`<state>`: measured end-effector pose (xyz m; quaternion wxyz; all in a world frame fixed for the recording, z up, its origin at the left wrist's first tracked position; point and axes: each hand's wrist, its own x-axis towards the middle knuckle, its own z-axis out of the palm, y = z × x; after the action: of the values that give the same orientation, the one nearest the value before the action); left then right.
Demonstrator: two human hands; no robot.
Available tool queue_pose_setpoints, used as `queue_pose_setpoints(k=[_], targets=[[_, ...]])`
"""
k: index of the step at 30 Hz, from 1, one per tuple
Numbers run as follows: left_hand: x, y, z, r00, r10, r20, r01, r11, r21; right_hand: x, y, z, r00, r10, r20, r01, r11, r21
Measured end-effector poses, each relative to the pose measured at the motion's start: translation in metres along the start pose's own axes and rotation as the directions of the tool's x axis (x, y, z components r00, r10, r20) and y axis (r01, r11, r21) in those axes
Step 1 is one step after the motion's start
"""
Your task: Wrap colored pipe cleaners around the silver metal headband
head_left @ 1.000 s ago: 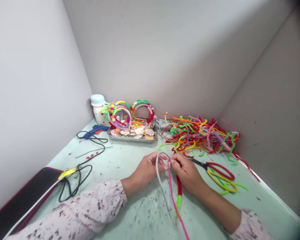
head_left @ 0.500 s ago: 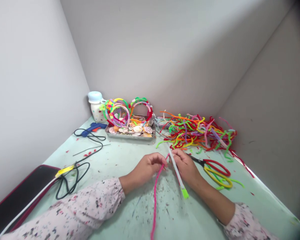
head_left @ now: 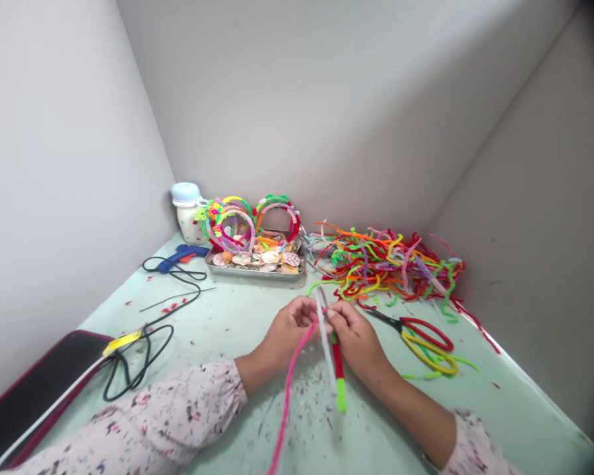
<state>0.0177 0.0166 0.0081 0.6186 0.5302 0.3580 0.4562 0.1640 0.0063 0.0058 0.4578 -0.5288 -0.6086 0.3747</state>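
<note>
Between my hands is a narrow headband [head_left: 328, 359], pale on one arm and covered in red and green on the other. My right hand [head_left: 356, 336] is closed on the headband's far side, thumb and fingers pinched at the covered arm. A long pink pipe cleaner [head_left: 288, 388] runs from the headband down toward the bottom edge of the head view. My left hand [head_left: 286, 335] is closed with its fingertips at the pipe cleaner, close to the band; the exact grip is partly hidden behind the pale arm.
Scissors [head_left: 426, 343] lie right of my right hand. Behind are a heap of coloured pipe cleaners [head_left: 391, 260] and a metal tray [head_left: 257, 272] with shells and decorated headbands. A blue glue gun [head_left: 181, 256], its cable, and a lidded jar [head_left: 188, 214] are at left.
The headband has turned and shifted left, so its red and green arm now shows beside the pale one. My right hand moved slightly left; the pink pipe cleaner's lower end swung left.
</note>
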Motion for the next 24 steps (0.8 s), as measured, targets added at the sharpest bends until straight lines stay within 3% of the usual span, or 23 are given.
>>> queue_pose_setpoints(k=[7, 24], targets=[[-0.005, 0.013, 0.004, 0.995, -0.037, -0.087, 0.037, 0.999, 0.003, -0.007, -0.005, 0.008, 1.000, -0.011, -0.019, 0.010, 0.999, -0.034], [-0.001, -0.008, -0.002, 0.981, -0.113, -0.158, 0.098, 0.990, -0.101, -0.011, -0.002, 0.011, 0.999, 0.028, 0.027, -0.031, 0.996, 0.088]])
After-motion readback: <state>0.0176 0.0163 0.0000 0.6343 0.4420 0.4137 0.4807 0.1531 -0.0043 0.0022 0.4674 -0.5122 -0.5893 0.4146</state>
